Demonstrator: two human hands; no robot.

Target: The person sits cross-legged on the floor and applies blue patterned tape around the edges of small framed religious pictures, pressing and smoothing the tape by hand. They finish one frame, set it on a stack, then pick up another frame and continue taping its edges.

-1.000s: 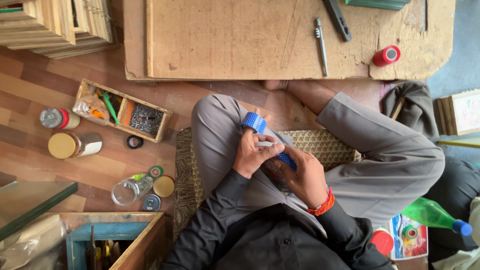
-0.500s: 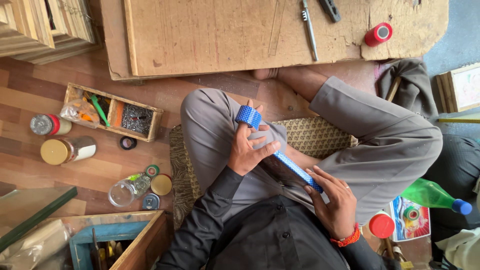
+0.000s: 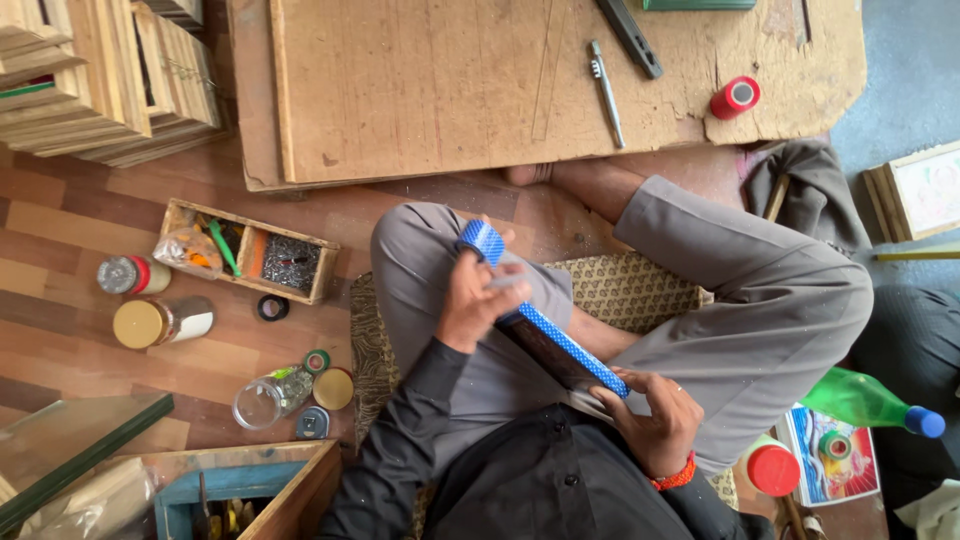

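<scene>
L hand [image 3: 478, 298] is clamped on the upper end of a blue dotted frame [image 3: 560, 340], fingers curled over its edge just below the blue tape roll [image 3: 480, 240] at the frame's top corner. R hand [image 3: 655, 418] grips the frame's lower end, thumb on top, red band at the wrist. Hands are well apart, one at each end. The frame lies tilted across the person's lap, running from the L knee down toward the R hip, dark face up w/ the blue strip along its edge.

The person sits cross-legged in grey trousers on a patterned mat [image 3: 630, 285], bare foot near the board [image 3: 560, 80]. On the board: a pen-like tool [image 3: 605, 90], a dark bar [image 3: 630, 38] and a red tape roll [image 3: 735, 97].

To the L on the floor: a wooden tray [image 3: 250, 250] w/ small bits, two jars [image 3: 150, 300], a clear jar on its side [image 3: 265, 398], loose lids beside it. Stacked wood frames [image 3: 100, 80] top L. Green bottle [image 3: 870, 402] and red cap [image 3: 773, 468] lie to the R.
</scene>
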